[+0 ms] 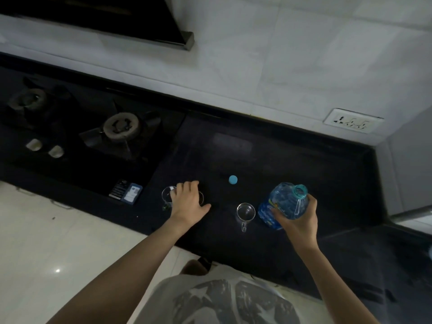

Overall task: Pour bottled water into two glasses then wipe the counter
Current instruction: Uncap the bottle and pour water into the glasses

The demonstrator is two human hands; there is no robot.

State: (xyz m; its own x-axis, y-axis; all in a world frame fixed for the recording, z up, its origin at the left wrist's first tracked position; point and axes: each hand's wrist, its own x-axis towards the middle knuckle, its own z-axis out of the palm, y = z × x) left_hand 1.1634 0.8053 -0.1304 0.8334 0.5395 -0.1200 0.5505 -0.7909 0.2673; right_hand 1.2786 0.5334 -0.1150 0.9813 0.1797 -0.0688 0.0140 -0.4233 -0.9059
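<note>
While the black counter (292, 164) looked smooth and a bit glossy, pretty much everything sitting on it was clear or blue plastic/glass. You had your right hand (298, 220) wrapped around the water bottle (284, 203), a chunky see-through blue one with ribbed sides and a bright printed label, mouth open and tipped slightly away from you. Its round blue cap (233, 179) lay flat on the counter farther back, well apart from both hands. Just left of the bottle stood a clear glass mug (245, 212), round rim, small handle pointing toward you, not touched by either hand. Your left hand (189, 202) was spread out, fingers relaxed, over two more clear glasses: the left glass (167, 195) peeked out under your fingertips, and another glass (201, 198) showed only as a rim by your thumb side. Can't tell if you were actually touching them or just hovering. Off to the left sat the gas stove (121, 128) with dull round burners, plus a small dark card (126, 191) by the counter edge.
</note>
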